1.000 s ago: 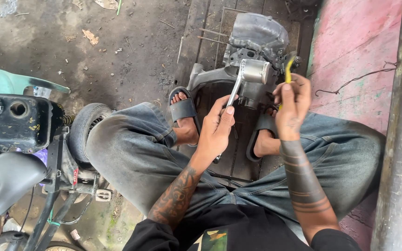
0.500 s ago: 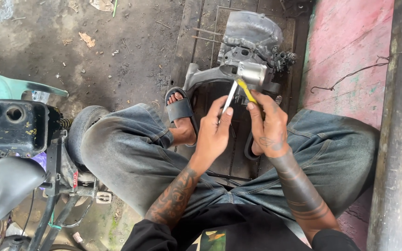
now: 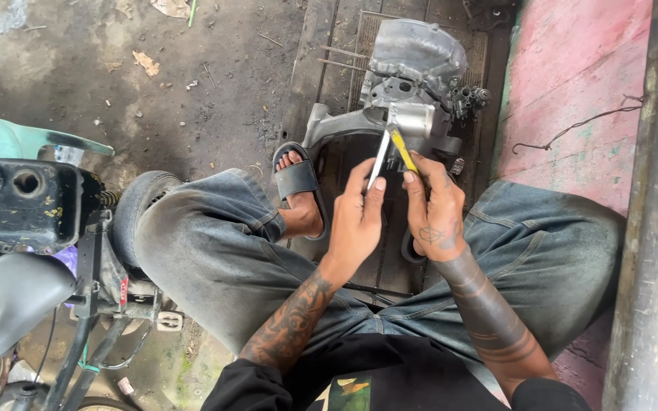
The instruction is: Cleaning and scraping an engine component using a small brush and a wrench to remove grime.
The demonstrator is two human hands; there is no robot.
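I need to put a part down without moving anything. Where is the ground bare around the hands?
Bare concrete floor lies above the left knee, between the small bike and the engine, with only scattered litter. The pink slab right of the engine holds just a wire. Between the left hand and right hand it is crowded.

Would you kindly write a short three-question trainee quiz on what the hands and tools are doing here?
1. True or false: the left hand holds a silver tool.
2. What colour is the handle of the tool in the right hand?
3. Where do both tool tips point: A) at the engine block, B) at the black sandal, C) at the bike saddle?

Key: 1 true; 2 yellow; 3 A.
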